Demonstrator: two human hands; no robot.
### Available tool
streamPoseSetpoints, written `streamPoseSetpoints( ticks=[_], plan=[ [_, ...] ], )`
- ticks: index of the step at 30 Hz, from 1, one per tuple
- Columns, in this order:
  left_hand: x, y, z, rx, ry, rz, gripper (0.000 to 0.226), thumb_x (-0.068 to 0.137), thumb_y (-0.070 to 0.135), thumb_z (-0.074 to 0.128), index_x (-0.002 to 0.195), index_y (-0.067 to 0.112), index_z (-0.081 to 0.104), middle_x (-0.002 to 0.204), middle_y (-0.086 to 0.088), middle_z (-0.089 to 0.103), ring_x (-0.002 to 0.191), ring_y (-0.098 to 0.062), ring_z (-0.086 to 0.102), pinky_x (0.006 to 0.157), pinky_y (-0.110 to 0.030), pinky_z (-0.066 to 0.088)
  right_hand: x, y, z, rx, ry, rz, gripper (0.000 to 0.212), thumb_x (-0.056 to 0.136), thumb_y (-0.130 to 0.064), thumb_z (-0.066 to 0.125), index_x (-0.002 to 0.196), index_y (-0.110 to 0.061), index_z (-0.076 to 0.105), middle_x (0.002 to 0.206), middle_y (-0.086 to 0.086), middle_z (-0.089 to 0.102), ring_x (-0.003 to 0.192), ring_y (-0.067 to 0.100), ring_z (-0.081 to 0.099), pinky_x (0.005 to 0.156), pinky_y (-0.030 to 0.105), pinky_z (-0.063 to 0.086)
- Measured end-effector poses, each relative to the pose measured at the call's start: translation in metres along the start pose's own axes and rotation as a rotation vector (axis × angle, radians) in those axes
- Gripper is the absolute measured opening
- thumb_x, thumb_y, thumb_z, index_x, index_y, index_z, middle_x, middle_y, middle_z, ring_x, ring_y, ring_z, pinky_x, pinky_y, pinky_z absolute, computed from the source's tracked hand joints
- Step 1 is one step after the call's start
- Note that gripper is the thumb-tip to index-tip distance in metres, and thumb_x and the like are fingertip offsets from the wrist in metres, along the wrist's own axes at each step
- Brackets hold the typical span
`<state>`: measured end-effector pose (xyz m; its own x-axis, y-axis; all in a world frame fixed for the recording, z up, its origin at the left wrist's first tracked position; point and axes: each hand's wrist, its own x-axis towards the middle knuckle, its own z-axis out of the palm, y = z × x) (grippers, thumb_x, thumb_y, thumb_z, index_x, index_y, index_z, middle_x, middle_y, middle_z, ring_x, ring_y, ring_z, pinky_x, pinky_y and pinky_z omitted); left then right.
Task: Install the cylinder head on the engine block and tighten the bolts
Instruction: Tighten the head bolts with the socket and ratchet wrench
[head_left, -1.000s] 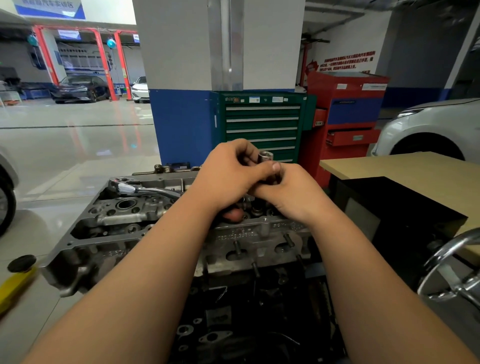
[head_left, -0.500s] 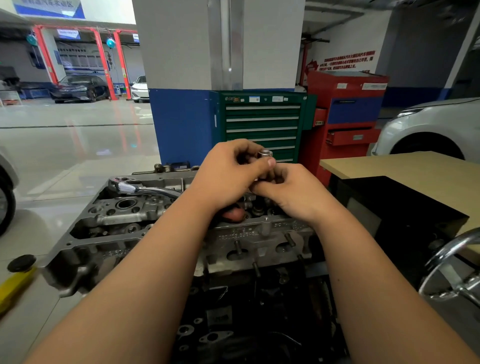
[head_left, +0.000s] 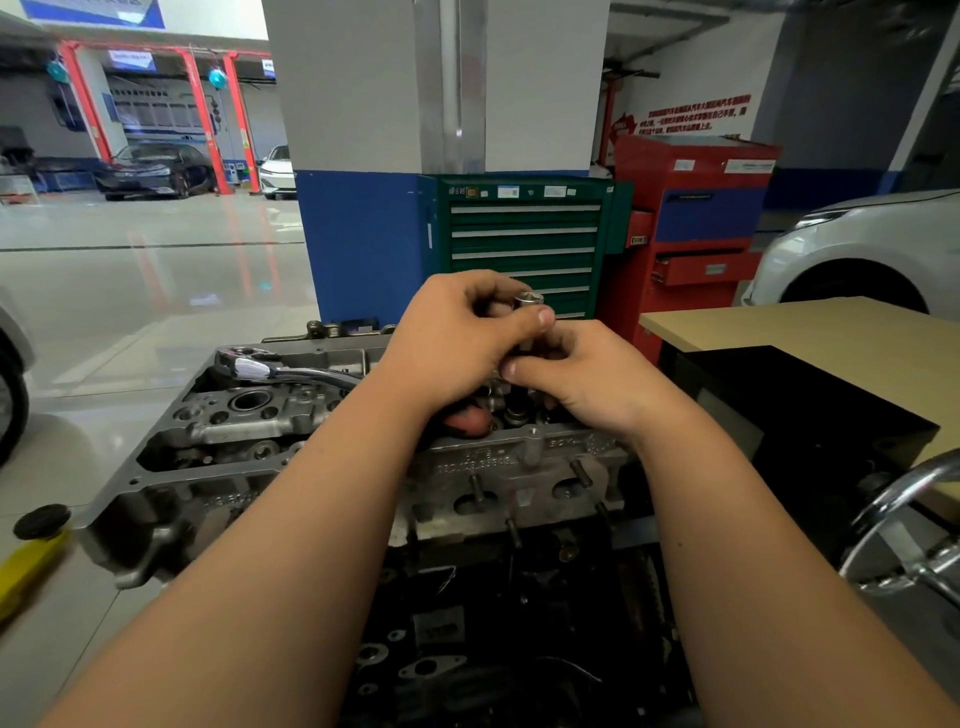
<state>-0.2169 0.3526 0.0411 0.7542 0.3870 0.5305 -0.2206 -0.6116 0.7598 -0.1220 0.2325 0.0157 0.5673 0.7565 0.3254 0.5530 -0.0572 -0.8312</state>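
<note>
While the left hand and right hand are pinching the socket with curled fingers, a tilt is risking cross-threading the cylinder head.

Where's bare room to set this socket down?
The tan tabletop, right of the right hand and near the red cabinet, is bare. The cylinder head is crowded: ratchet on its left end, left hand and socket over its middle.

Matt cast-metal cylinder head; glossy chrome ratchet.
</note>
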Motion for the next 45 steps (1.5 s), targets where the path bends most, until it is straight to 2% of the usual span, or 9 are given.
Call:
streamPoseSetpoints(
  ticks=[4,7,11,15,21,29,35,38,45],
  plan=[
    [-0.001,0.002,-0.003,-0.031,-0.069,0.017,0.033,0.088,0.025,0.065,0.121,0.030,0.062,0.090,0.006,0.071,0.083,0.001,0.065,0.067,-0.004,0.044,0.000,0.000,-0.001,0.005,0.009,-0.011,0.004,0.082,-0.014,0.070,0.080,-0.016,0.072,0.063,-0.001,0.065,0.057,0.007,0.056,0.061,0.030,0.041],
    [0.000,0.004,0.001,0.007,-0.031,0.007,0.025,0.082,0.033,0.071,0.103,0.025,0.061,0.083,0.009,0.067,0.072,0.005,0.060,0.061,-0.003,0.042,0.000,-0.003,0.002,0.006,0.064,-0.019,0.009,0.078,-0.014,0.074,0.086,-0.009,0.073,0.080,0.015,0.071,0.071,0.018,0.063,0.070,0.043,0.050],
    [0.001,0.001,0.003,0.053,0.026,-0.015,0.023,0.075,0.039,0.077,0.083,0.021,0.065,0.069,0.008,0.062,0.055,0.005,0.053,0.049,-0.008,0.041,-0.001,-0.006,0.003,-0.009,0.057,-0.003,0.020,0.079,-0.016,0.073,0.099,-0.016,0.073,0.091,0.005,0.074,0.089,0.019,0.070,0.083,0.040,0.053],
    [-0.001,-0.001,0.001,-0.013,0.037,-0.028,0.017,0.079,0.035,0.075,0.088,0.021,0.069,0.073,0.005,0.065,0.050,0.005,0.052,0.039,-0.007,0.036,-0.004,-0.005,-0.004,0.222,0.057,0.013,0.018,0.087,-0.014,0.064,0.104,-0.020,0.069,0.082,-0.010,0.072,0.070,0.000,0.064,0.056,0.015,0.046],
    [-0.001,-0.001,0.002,0.079,0.044,-0.002,0.013,0.081,0.038,0.072,0.086,0.028,0.066,0.076,0.007,0.065,0.061,0.006,0.055,0.054,-0.004,0.040,-0.004,-0.003,-0.011,0.538,0.056,0.047,0.024,0.080,-0.016,0.053,0.100,-0.012,0.065,0.093,0.003,0.066,0.063,0.012,0.050,0.050,0.022,0.031],
    [0.001,-0.004,0.004,0.197,0.028,-0.011,0.032,0.074,0.051,0.073,0.084,0.022,0.063,0.071,0.008,0.060,0.058,-0.001,0.051,0.054,-0.016,0.042,-0.002,-0.002,-0.007,0.315,0.003,0.042,0.025,0.081,0.005,0.051,0.090,-0.014,0.065,0.059,-0.008,0.058,0.055,0.009,0.051,0.045,0.019,0.035],
    [-0.001,-0.003,-0.001,0.089,0.003,-0.012,0.006,0.085,0.037,0.069,0.090,0.036,0.068,0.081,0.007,0.070,0.057,0.007,0.057,0.051,-0.007,0.042,0.000,-0.001,-0.006,0.087,-0.065,0.029,0.013,0.085,-0.005,0.065,0.093,-0.015,0.067,0.056,-0.009,0.060,0.052,0.003,0.055,0.046,0.012,0.039],
    [-0.003,-0.001,-0.002,0.087,-0.034,0.014,0.024,0.089,0.033,0.064,0.113,0.034,0.066,0.081,0.008,0.066,0.054,0.008,0.054,0.052,-0.004,0.038,0.002,0.001,-0.005,0.076,-0.049,0.033,0.010,0.083,-0.010,0.068,0.083,-0.019,0.069,0.062,-0.006,0.065,0.055,0.006,0.057,0.051,0.016,0.041],
    [-0.008,0.005,0.000,0.199,-0.162,0.049,0.059,0.064,0.059,0.074,0.116,0.043,0.051,0.100,0.019,0.059,0.084,0.005,0.059,0.065,-0.011,0.045,0.004,0.000,-0.001,0.010,-0.030,0.005,0.021,0.081,0.001,0.062,0.067,-0.013,0.069,0.062,-0.003,0.060,0.059,0.008,0.052,0.057,0.023,0.041]
  ],
)
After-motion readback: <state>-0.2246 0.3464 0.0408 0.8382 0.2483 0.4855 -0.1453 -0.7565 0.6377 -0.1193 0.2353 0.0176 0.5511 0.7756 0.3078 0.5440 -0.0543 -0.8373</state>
